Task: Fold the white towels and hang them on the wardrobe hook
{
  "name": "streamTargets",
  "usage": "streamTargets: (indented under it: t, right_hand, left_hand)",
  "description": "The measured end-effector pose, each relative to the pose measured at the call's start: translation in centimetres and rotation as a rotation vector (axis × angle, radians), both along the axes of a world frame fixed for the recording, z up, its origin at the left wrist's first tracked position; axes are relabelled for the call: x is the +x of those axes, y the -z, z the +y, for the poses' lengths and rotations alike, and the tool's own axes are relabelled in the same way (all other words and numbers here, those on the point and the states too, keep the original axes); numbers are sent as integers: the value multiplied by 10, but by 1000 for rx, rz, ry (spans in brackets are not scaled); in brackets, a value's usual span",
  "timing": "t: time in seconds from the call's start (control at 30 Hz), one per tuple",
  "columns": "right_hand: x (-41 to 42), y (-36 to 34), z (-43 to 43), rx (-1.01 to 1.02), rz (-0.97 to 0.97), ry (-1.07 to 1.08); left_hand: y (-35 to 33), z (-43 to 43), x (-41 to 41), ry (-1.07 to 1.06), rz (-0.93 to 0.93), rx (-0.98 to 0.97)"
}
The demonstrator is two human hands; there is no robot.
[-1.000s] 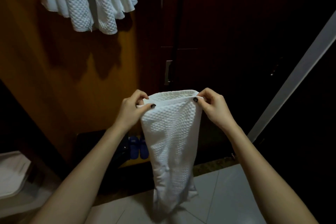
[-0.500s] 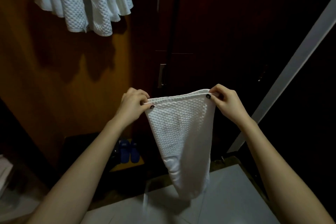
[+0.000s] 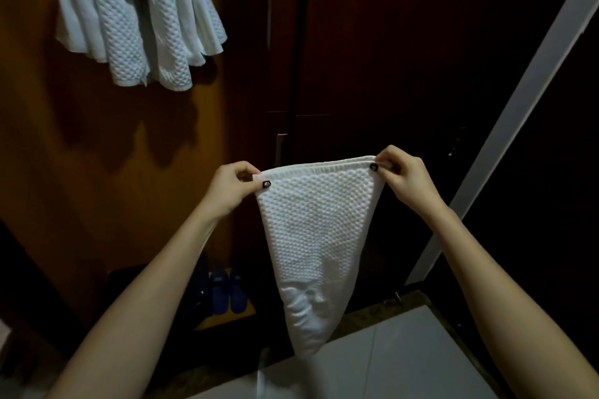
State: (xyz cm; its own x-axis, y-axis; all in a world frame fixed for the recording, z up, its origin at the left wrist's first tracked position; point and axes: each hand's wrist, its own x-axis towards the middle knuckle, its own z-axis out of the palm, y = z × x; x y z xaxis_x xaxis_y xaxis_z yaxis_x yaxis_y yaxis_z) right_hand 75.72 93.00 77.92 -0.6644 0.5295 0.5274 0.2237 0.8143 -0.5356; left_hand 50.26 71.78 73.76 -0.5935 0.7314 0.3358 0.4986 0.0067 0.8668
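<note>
A white waffle-textured towel [image 3: 316,236] hangs folded in front of me, its top edge stretched flat and its lower part narrowing to a point above the floor. My left hand [image 3: 228,186] pinches the top left corner between thumb and fingers. My right hand [image 3: 403,176] pinches the top right corner the same way. Several white towels [image 3: 136,16] hang bunched high on the orange-brown wardrobe panel at the upper left; the hook that holds them is hidden.
Dark wardrobe doors [image 3: 389,58] with a metal handle [image 3: 279,149] stand straight ahead. A pale diagonal frame [image 3: 518,107] runs along the right. Blue slippers [image 3: 228,293] sit in a low recess. Light floor tiles [image 3: 405,359] lie below.
Both hands have drawn apart, pulling the towel's top edge from a rounded loop into a flat taut line. The towel's lower end has risen off the floor.
</note>
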Motion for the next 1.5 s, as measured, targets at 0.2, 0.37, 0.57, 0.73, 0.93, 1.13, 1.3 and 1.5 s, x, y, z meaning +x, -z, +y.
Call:
streamTargets:
  t: [0.2,0.37,0.57,0.73,0.93,1.13,1.3,1.5]
  right_hand:
    - [-16,-12,0,42,-21,-32]
    - [-32,-15,-5,93,15,-50]
    - [-45,-16,-9,99,15,-54]
    - [-61,-16,-16,120,-16,-80]
    - [-66,-15,-16,109,56,-98]
    - [-69,-9,-20,-1,113,-68]
    - [-72,6,-29,63,87,0]
    - [-88,16,-38,120,-118,53]
  left_hand:
    - [-31,2,-14,-223,329,-90]
    - [-42,-10,-21,-229,331,40]
    - [-51,-28,-42,-116,367,-56]
    - [-53,-37,-55,-237,502,-237]
    - [-46,-47,-50,-88,246,-51]
    - [-38,-53,-43,87,-139,-14]
    - [-25,-55,-37,-140,-293,92]
    - [-9,-57,-30,-275,-809,247]
